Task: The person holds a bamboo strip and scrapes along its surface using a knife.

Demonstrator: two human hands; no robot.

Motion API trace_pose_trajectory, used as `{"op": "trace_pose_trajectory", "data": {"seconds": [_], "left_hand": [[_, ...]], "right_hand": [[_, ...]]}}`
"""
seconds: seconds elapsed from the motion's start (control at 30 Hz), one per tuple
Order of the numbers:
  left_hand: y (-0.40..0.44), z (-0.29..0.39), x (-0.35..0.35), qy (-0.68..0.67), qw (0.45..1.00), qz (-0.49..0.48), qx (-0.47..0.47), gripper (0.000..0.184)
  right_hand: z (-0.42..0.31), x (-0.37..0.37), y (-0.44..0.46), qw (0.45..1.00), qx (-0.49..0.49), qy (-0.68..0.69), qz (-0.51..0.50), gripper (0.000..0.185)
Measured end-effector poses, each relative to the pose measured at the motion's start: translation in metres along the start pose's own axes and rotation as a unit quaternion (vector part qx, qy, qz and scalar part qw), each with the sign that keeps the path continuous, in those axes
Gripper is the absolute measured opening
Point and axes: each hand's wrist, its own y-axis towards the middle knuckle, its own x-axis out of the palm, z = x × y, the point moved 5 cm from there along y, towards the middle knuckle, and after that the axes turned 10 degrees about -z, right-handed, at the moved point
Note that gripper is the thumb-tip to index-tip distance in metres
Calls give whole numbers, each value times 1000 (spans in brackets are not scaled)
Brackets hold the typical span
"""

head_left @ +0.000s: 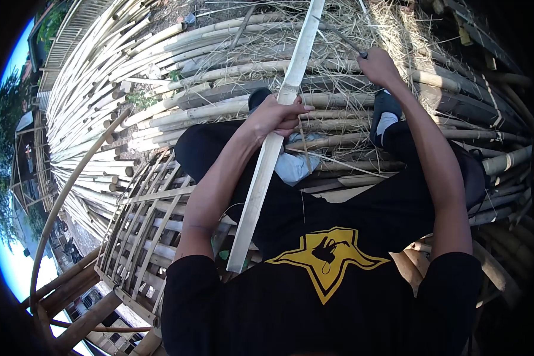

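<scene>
A long split length of bamboo [299, 56], pale on its hollow inner face, runs aslant from the top edge down to my lap. My left hand [274, 115] is closed around it near its middle, thumb across the strip. To the right, my right hand [378, 66] is closed on the handle of a knife [349, 41]. Its thin dark blade points up and left, its tip close to the strip's right edge. Whether blade and bamboo touch, I cannot tell. A pale crumpled cloth or bag [295, 169] lies just below my left hand.
Many bamboo poles [202, 77] lie underfoot and spread to the left. Thin bamboo shavings [267, 44] cover them ahead of me. A woven bamboo lattice [148, 234] stands at my left, with a curved pole [62, 199] beside it. My shoes [382, 110] rest on the poles.
</scene>
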Motion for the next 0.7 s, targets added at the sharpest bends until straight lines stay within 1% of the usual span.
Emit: {"op": "trace_pose_trajectory", "data": {"seconds": [0.07,0.13,0.17,0.23,0.3,0.43,0.5,0.57,0.63,0.7], "left_hand": [[4,0,2,12,1000,3,3,21],[4,1,2,25,1000,3,1,21],[4,1,4,31,1000,-3,5,21],[5,1,6,36,999,-11,10,21],[2,-1,7,77,997,-7,4,22],[4,-3,10,90,995,-32,-5,21],[7,-4,10,124,992,-19,16,21],[10,-8,9,102,995,-22,9,21],[9,-12,12,84,996,-24,-4,22],[3,-15,23,46,998,-46,-28,21]], "right_hand": [[-47,20,-20,993,-93,-26,-71,35],[-68,41,-34,984,-135,-74,-92,34],[-71,51,-39,984,-134,-73,-92,34],[-77,63,-48,978,-160,-79,-107,32],[-78,63,-55,979,-153,-74,-109,31],[-74,64,-58,983,-141,-63,-95,29],[-68,68,-52,984,-139,-80,-78,28],[-58,64,-42,985,-135,-93,-62,28],[-44,47,-24,990,-94,-106,-13,27],[-20,27,-3,993,-31,-111,-11,28]]}}
